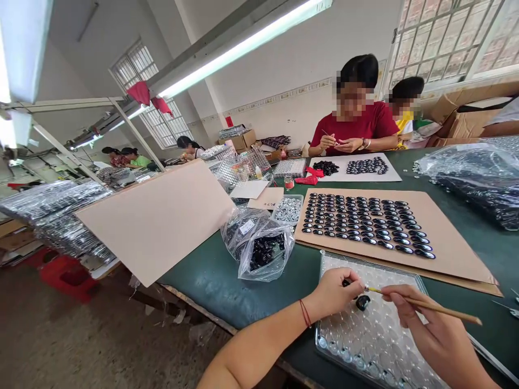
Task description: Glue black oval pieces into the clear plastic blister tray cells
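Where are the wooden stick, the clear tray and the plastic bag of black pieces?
wooden stick (438,310), head view, middle of the shaft.
clear tray (377,346), head view, bare dimpled surface.
plastic bag (265,254), head view, its front side.

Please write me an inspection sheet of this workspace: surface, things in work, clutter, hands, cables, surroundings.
Surface: green table, largely covered; a tan board sticks out past its left edge.
Job's things: clear blister tray; black piece over it; thin stick; cardboard sheet bearing rows of black ovals.
Clutter: plastic bags of dark pieces; small tub of clear stones.
Grippers: left hand pinches the black piece; right hand grips the stick, its tip at the left fingertips.
Cables: nothing seen.
Surroundings: co-worker in a red shirt opposite; tube lamp overhead.
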The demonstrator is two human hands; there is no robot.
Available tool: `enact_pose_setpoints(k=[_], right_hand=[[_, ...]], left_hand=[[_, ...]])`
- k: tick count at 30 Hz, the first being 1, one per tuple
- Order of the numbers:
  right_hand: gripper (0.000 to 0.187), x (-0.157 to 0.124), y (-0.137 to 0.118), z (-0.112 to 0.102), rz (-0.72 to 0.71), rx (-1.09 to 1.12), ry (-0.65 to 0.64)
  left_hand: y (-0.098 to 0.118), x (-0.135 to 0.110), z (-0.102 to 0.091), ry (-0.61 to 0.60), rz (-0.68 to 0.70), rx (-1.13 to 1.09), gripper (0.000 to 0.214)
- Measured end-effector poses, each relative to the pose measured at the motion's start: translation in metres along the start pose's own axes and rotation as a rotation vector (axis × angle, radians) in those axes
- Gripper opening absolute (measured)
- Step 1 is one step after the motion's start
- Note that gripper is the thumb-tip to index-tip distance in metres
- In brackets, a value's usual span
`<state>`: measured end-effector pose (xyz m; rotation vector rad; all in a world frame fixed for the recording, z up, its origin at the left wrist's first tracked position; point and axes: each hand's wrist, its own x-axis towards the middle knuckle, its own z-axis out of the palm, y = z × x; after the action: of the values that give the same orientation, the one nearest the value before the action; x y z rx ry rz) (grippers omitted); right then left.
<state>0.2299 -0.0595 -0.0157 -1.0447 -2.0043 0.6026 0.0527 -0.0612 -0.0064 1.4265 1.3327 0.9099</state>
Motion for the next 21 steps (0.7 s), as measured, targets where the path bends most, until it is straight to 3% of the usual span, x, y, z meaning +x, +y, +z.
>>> enact_pose_setpoints(k=[4,8,13,21], right_hand=[[0.029,0.001,0.006,0.0,0.185,0.146,0.041],[0.029,0.004,0.006,0.0,0.239,0.244,0.12],[0.031,0.003,0.0,0.004,0.264,0.36,0.145],[0.033,0.0,0.006,0.006,0.315,0.465,0.25]], left_hand=[[-0.001,0.002,-0.002,0.083,-0.015,-0.184,0.015],[0.001,0.0,-0.004,0.101,-0.026,-0.31,0.03],[0.002,-0.005,-0.001,-0.056,0.027,-0.297,0.043],[0.007,-0.009,-0.007,0.09,0.118,-0.152,0.041]])
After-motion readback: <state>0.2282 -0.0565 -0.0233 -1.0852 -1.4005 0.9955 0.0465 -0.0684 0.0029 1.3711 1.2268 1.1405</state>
